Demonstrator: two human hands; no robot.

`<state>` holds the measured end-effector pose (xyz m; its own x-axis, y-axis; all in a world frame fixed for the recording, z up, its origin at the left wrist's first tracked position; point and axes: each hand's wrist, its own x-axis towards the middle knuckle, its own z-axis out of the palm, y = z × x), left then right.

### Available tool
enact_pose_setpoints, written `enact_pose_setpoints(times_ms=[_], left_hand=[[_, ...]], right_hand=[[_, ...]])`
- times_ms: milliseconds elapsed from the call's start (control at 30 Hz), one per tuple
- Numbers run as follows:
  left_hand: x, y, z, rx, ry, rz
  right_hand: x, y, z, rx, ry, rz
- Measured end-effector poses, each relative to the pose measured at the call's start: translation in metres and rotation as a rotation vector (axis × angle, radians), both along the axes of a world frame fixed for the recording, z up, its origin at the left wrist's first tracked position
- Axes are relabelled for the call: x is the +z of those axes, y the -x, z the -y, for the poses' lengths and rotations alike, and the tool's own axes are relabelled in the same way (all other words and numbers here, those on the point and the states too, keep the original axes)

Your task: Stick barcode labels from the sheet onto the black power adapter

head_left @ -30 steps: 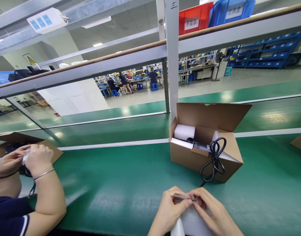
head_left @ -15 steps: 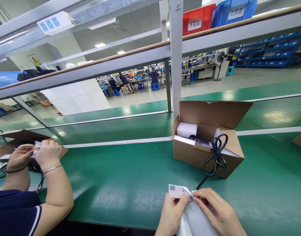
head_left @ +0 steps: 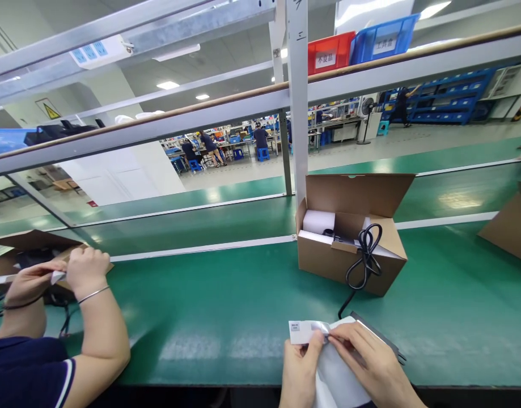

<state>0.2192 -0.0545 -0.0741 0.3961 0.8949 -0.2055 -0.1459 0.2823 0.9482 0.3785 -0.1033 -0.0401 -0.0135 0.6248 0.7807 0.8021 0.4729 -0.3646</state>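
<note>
Green matting covers the long surface (head_left: pixel 226 294). At its far left a co-worker's hands (head_left: pixel 84 269) hold a small white slip over a brown carton (head_left: pixel 13 243), well apart from the person's own work. Near the front edge, right of the middle, the person's left hand (head_left: pixel 300 368) has its grip pressed together, thumb on top, pinching the lower edge of a white label (head_left: pixel 301 331) that juts out leftward from between the two hands. The label bears a small printed patch at its left end and turns glossy toward the right, where the right hand (head_left: pixel 366 362) closes its fingertips on that shiny end. Whether the gloss is tape or a peeling backing cannot be told. Under both hands lies a white plastic bag (head_left: pixel 341 379), draped over the edge of the surface, with a dark flat thing (head_left: pixel 381 340) showing beneath it. Just behind stands an open cardboard box (head_left: pixel 349 266), with a white padded piece (head_left: pixel 318 221) inside and a black cord (head_left: pixel 364 260) looping over its front wall down to the surface. Another carton (head_left: pixel 509 226) sits at the far right. The risk, as I judge it, lies in the pinch. Uneven pulling could tear or crease the label, a sticky face could fold onto itself or catch the bag crooked, and the slack bag could slide off the edge.
</note>
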Motion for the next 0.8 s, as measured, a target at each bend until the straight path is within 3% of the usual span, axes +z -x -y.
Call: enact_pose_setpoints(times_ms=[267, 400, 467, 533, 600, 667, 733, 800], left_hand=[[-0.001, -0.009, 0.009, 0.076, 0.127, 0.114], [-0.007, -0.013, 0.012, 0.201, 0.169, 0.128], [-0.004, -0.009, 0.011, 0.195, 0.247, 0.125], [0.003, 0.001, 0.006, 0.248, 0.34, 0.129], [0.012, 0.017, -0.001, 0.387, 0.393, 0.141], [0.016, 0.038, -0.01, 0.532, 0.379, 0.138], [0.016, 0.058, -0.018, 0.606, 0.344, 0.123], [0.013, 0.074, -0.021, 0.639, 0.327, 0.097]], right_hand=[[-0.01, 0.004, 0.005, -0.077, -0.105, 0.198], [-0.006, 0.01, 0.004, -0.034, -0.078, 0.133], [-0.004, 0.005, 0.007, -0.005, -0.055, 0.028], [-0.008, -0.006, 0.013, -0.079, -0.049, -0.088], [-0.021, -0.021, 0.02, -0.241, -0.026, -0.093], [-0.045, -0.035, 0.027, -0.357, 0.044, 0.05], [-0.071, -0.045, 0.035, -0.356, 0.135, 0.197], [-0.091, -0.053, 0.042, -0.295, 0.242, 0.183]])
